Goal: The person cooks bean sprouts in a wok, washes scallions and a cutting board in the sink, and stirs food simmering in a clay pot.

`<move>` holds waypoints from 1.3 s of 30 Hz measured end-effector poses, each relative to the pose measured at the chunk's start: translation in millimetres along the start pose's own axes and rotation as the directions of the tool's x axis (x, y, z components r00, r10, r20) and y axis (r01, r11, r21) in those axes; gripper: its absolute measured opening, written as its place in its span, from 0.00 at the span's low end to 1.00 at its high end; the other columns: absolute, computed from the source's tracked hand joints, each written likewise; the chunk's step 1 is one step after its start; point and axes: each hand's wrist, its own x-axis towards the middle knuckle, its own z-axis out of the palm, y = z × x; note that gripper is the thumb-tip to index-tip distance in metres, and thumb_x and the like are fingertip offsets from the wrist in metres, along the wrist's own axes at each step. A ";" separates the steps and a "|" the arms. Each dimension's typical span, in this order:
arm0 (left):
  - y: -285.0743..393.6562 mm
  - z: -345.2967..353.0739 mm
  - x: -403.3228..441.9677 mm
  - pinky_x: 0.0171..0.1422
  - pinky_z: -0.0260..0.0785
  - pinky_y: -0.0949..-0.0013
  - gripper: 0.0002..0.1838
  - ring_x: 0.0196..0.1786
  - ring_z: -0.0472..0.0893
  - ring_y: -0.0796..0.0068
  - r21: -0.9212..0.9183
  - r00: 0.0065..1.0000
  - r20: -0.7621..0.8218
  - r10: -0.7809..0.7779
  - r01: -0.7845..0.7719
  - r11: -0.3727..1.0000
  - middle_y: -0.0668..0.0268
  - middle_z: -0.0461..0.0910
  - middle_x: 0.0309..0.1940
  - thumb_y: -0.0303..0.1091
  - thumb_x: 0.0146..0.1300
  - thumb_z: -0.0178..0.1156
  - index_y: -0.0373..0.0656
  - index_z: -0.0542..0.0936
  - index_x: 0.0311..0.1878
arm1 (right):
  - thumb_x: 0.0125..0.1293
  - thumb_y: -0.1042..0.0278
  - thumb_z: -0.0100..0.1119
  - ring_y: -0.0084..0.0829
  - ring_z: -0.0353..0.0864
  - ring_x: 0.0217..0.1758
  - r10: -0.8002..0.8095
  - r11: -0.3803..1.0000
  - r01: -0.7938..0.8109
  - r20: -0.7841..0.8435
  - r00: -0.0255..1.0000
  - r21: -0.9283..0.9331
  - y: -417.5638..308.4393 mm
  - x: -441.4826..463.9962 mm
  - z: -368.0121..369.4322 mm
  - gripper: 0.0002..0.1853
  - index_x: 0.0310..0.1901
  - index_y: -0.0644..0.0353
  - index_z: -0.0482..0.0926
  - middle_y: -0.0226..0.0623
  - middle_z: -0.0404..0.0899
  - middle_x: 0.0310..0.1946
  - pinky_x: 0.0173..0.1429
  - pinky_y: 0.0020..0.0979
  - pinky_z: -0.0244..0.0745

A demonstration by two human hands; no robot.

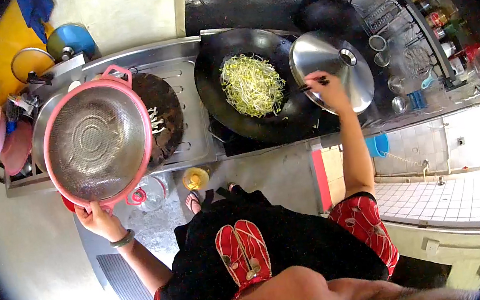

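My left hand [101,220] is closed on the near handle of a pink-rimmed metal colander [97,144], whose perforated bowl holds nothing. The colander overlaps a dark round board [169,113] with a few sprouts on it. Bean sprouts [253,85] lie heaped in a large black wok [217,104] at the centre. At the wok's right edge my right hand [326,88] is closed round a dark handle, and what that handle belongs to is hard to make out. Behind this hand is a domed metal lid [362,80].
Strainers and a grater [381,15] hang at the right by a rack of jars. Pink basins [16,149] and a glass lid [32,64] stand at the far left. On the floor are a glass jar [153,192] and a yellow container [195,179].
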 end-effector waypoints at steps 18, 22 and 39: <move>-1.6 -3.0 -5.2 0.27 0.52 0.84 0.08 0.24 0.63 0.90 -0.019 1.000 -0.016 -0.022 0.021 1.000 0.76 0.70 0.27 0.19 0.54 0.55 0.39 0.73 0.37 | 0.58 0.55 0.62 0.30 0.81 0.29 -0.005 0.997 0.013 -0.112 0.994 0.074 59.0 55.7 90.4 0.15 0.36 0.59 0.82 0.38 0.82 0.26 0.39 0.29 0.73; -0.4 -7.3 -8.0 0.29 0.55 0.83 0.08 0.26 0.64 0.88 -0.022 0.999 -0.042 0.004 -0.005 1.000 0.75 0.70 0.27 0.19 0.54 0.54 0.38 0.73 0.37 | 0.59 0.59 0.62 0.26 0.82 0.31 0.015 0.990 0.004 -0.126 0.992 0.142 42.3 38.1 62.5 0.13 0.36 0.62 0.82 0.38 0.82 0.25 0.37 0.27 0.74; 4.3 -12.1 -20.1 0.38 0.63 0.81 0.10 0.32 0.70 0.85 -0.069 0.997 -0.037 0.060 -0.062 0.996 0.71 0.73 0.32 0.16 0.53 0.52 0.37 0.72 0.38 | 0.60 0.60 0.61 0.25 0.78 0.29 -0.138 0.934 0.207 -0.238 0.961 0.293 30.4 116.4 109.2 0.10 0.36 0.57 0.81 0.37 0.82 0.28 0.36 0.26 0.71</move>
